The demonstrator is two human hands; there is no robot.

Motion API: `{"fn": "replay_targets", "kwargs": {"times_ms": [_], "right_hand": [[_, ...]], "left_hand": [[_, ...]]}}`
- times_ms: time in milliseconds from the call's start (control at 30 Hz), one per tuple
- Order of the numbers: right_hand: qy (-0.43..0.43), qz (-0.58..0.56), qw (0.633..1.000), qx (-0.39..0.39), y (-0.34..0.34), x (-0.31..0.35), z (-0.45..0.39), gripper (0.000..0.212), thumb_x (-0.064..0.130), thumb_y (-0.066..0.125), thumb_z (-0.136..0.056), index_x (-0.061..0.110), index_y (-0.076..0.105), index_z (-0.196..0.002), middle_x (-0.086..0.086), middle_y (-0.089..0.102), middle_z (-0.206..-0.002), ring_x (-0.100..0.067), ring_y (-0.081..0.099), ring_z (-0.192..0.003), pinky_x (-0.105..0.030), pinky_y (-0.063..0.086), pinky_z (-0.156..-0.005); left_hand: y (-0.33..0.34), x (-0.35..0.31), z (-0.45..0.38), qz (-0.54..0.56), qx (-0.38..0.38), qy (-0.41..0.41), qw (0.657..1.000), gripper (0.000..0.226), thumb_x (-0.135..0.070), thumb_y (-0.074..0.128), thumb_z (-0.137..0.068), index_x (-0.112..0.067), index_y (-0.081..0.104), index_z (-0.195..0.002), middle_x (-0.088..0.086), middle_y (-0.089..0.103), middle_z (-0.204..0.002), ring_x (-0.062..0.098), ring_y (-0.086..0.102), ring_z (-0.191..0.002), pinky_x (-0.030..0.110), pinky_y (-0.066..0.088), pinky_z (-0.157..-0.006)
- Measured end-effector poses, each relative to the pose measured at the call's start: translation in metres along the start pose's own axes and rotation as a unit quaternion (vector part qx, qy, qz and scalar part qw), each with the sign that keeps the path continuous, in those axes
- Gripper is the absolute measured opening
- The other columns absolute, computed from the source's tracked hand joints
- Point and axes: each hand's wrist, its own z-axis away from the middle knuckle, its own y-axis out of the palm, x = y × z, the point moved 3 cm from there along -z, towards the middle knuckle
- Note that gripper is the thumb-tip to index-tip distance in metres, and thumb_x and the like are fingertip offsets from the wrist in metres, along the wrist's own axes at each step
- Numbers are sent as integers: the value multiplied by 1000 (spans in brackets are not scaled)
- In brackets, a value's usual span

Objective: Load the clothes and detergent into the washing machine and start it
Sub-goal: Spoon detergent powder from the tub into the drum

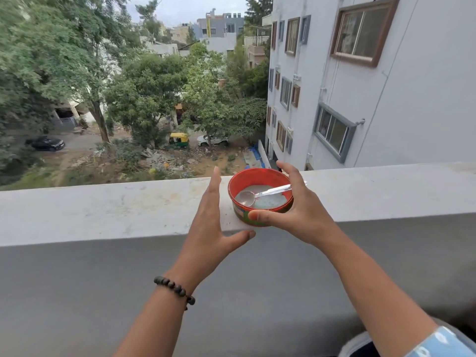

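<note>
A round red tub of detergent powder (pixel 257 180) stands on the top of a grey parapet wall (pixel 103 210). A metal spoon (pixel 260 194) lies inside it, bowl to the left, handle over the right rim. My right hand (pixel 296 210) curls round the tub's right side, thumb on its front wall and fingers behind the far rim. My left hand (pixel 211 228) is held flat and straight just left of the tub, a small gap between them, thumb spread under the ledge's front edge. No washing machine or clothes are in view.
The parapet runs across the whole view, with a long drop beyond it to a street with trees and parked vehicles. A white apartment block (pixel 386 86) rises at the right. A dark round object (pixel 360 346) shows at the bottom right corner.
</note>
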Motion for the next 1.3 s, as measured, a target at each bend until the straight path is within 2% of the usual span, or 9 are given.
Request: {"fn": "replay_targets", "kwargs": {"times_ms": [233, 333, 467, 600, 667, 767, 900, 1033, 1300], "right_hand": [[-5, 19, 999, 28, -1, 0, -2, 121, 62, 85, -51, 46, 12, -146, 7, 38, -148, -10, 39, -132, -27, 33, -106], [-12, 4, 1000, -4, -7, 0, 2, 123, 64, 84, -50, 46, 11, -147, 8, 26, -156, -7, 28, -139, -27, 27, -109], [-15, -17, 998, -64, -20, 2, 9, 121, 79, 74, -44, 50, 13, -145, 11, 8, -161, -13, 14, -149, -41, 23, -119], [-44, 33, 992, -109, -37, 13, 16, 106, 65, 71, -62, 34, 21, -150, 8, 17, -160, -8, 15, -147, -27, 19, -116], [-65, 65, 988, -128, -43, 19, 22, 96, 65, 65, -71, 27, 25, -150, 5, 19, -160, -7, 11, -148, -23, 14, -115], [-119, 148, 973, -133, -49, 24, 28, 89, 72, 46, -82, 19, 26, -151, 1, 16, -162, -13, 0, -150, -37, 8, -121], [-171, 275, 939, -117, -54, 24, 35, 85, 68, 26, -88, 15, 22, -153, -3, 8, -163, -18, -8, -150, -44, 1, -122], [-192, 331, 920, -89, -54, 20, 49, 80, 64, 19, -92, 15, 16, -155, -3, 1, -164, -20, -11, -150, -50, 2, -121], [-263, 322, 909, -31, -52, 25, 92, 76, 61, 24, -95, 16, 12, -155, -6, 0, -164, -22, -8, -150, -49, 1, -121]], "left_hand": [[0, -2, 1, -5, 4, -3, 1000, 124, -36, 84, -71, -42, -9, -152, -27, 11, -154, -17, 10, -137, -10, 10, -97], [1, -6, 1, -8, 2, 3, 1000, 123, -35, 84, -71, -40, -9, -152, -27, 13, -151, -19, 10, -135, -10, 8, -96], [1, -12, 2, -11, -9, 21, 1000, 122, -33, 84, -72, -39, -7, -152, -35, 8, -148, -27, 5, -132, -9, 8, -98], [0, -29, 5, -20, -32, 35, 999, 114, -39, 79, -75, -35, -4, -153, -39, 3, -146, -26, 3, -133, -8, 7, -99], [1, -41, 6, -35, -57, 39, 997, 107, -51, 69, -76, -30, -1, -154, -34, 6, -149, -20, 3, -139, -3, 6, -105], [6, -58, 12, -90, -91, 61, 990, 94, -60, 55, -83, -28, 1, -153, -18, 4, -159, -2, -7, -148, 11, 2, -115], [16, -74, 22, -206, -123, 72, 968, 87, -63, 40, -89, -22, 1, -155, -3, -6, -164, 11, -16, -149, 45, 1, -122], [21, -88, 39, -307, -150, 34, 939, 86, -64, 29, -91, -17, -3, -156, 1, -15, -163, 17, -23, -148, 45, -9, -120], [40, -117, 97, -388, -173, -54, 904, 83, -62, 21, -91, -19, -11, -155, 0, -25, -161, 17, -27, -146, 48, -9, -120]]}}
